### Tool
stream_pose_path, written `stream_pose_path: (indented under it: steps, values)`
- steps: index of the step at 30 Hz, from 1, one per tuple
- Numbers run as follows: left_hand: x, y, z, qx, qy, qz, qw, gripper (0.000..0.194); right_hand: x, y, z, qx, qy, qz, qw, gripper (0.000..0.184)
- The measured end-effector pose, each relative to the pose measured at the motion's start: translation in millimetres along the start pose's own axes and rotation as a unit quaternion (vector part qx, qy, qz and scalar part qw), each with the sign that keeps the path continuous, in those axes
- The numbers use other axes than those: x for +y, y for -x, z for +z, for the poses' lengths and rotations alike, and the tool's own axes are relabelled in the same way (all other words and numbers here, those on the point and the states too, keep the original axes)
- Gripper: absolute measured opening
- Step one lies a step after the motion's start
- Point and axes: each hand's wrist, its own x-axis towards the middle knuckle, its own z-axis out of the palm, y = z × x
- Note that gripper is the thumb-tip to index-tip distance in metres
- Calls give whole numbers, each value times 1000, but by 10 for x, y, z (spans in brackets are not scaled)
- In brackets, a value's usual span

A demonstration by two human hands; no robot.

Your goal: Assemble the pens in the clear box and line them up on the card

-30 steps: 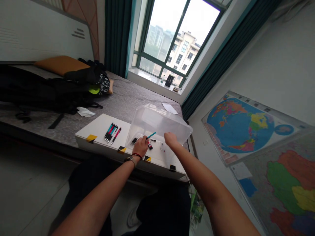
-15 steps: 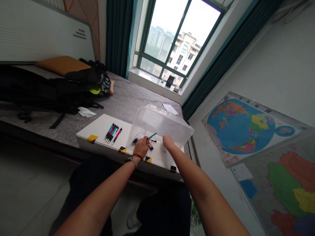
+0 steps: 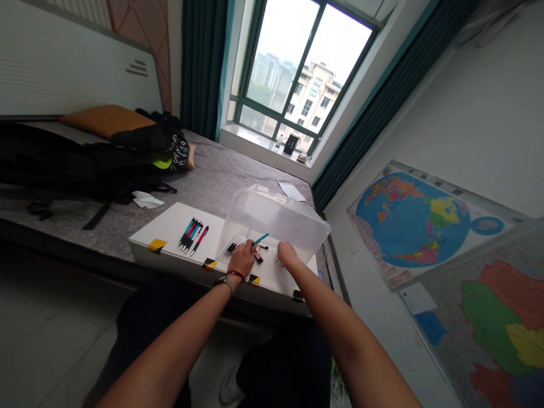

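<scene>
A teal pen barrel (image 3: 261, 238) sticks out from the closed fingers of my left hand (image 3: 241, 258), over the white board (image 3: 165, 225). Beside that hand lie dark pen parts (image 3: 230, 248), and just right of it a red and black piece (image 3: 258, 256) and a short black piece (image 3: 263, 247). My right hand (image 3: 287, 253) is closed and lowered at the clear plastic bin (image 3: 276, 211), by its right part; its fingertips and anything in them are hidden. Further left on the board, several pens (image 3: 190, 235) in teal, red and black lie in a row.
The bin rests tipped on its side, opening towards me. Yellow and black tape (image 3: 157, 245) marks the board's front edge. Black bags (image 3: 102, 161), a crumpled tissue (image 3: 147, 200) and a paper sheet (image 3: 292, 191) lie on the grey bed surface (image 3: 238, 170). A wall with maps (image 3: 412, 218) stands to the right.
The view has shifted slightly. My right hand has moved a little down and in towards the small parts; my left hand still holds the teal barrel in about the same place.
</scene>
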Motion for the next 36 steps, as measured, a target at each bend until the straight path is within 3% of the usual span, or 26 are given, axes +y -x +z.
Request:
stream_pose_path:
  steps: [8, 11, 13, 15, 17, 18, 20, 24, 30, 36]
  values:
    - [10, 3, 0, -6, -8, -3, 1000, 31, 60, -80, 64, 28, -28, 7, 999, 23]
    - [2, 1, 0, 0, -4, 7, 1000, 31, 64, -98, 54, 74, -162, 9, 984, 17]
    - [0, 1, 1, 2, 0, 11, 1000, 31, 44, -95, 49, 100, -369, 13, 924, 15]
    - [2, 2, 1, -1, 4, 15, 1000, 31, 9, -79, 54, 108, -566, 12, 817, 18]
    - [5, 4, -2, -3, 5, 16, 1000, 31, -33, -55, 69, 107, -682, 5, 724, 21]
    - [7, 5, -4, -4, 4, 16, 1000, 32, -52, -43, 77, 103, -713, -1, 693, 22]
    - [8, 6, -9, -5, 1, 19, 1000, 32, -85, -24, 92, 93, -745, -9, 660, 26]
    - [4, 4, -8, -6, 0, 21, 1000, 33, -113, -7, 95, 79, -762, -28, 643, 30]
    - [-7, 3, 20, 0, 0, 18, 1000, 34, -96, 26, 57, 127, -790, -23, 599, 34]
    - [-10, 1, 22, -6, 0, 13, 1000, 31, -103, 78, 30, 63, -763, -42, 642, 30]
